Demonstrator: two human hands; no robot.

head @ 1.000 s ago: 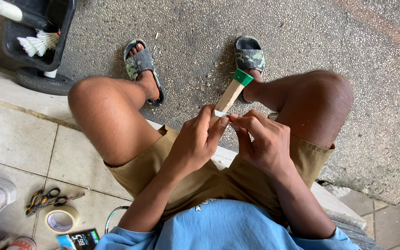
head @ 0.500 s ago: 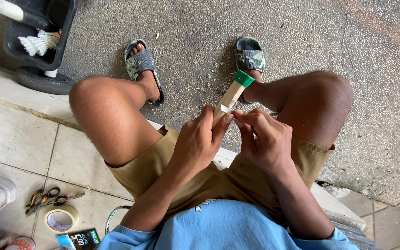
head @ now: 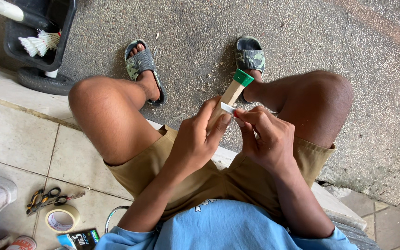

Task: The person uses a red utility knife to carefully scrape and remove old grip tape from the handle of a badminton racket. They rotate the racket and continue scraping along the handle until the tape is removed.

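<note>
Rough grey ground (head: 329,41) fills the top of the head view, and pale floor tiles (head: 15,139) lie on the left. The person sits with both knees up and wears 2 green sandals (head: 140,65).

Between the knees, the left hand (head: 195,139) is closed around a wooden stick (head: 230,97). It has a green cap (head: 243,77) at the far end and points up and away from the body. The right hand (head: 267,139) is just beside the left hand. Its fingertips (head: 239,113) pinch a small white piece (head: 227,108) that sits on the stick, so that grip is closed too.

On the tiles at the lower left lie scissors (head: 47,199), a roll of tape (head: 62,218) and a small packet (head: 77,239), well apart from the hands. A black bin (head: 61,32) at the top left holds white shuttlecocks (head: 40,44).
</note>
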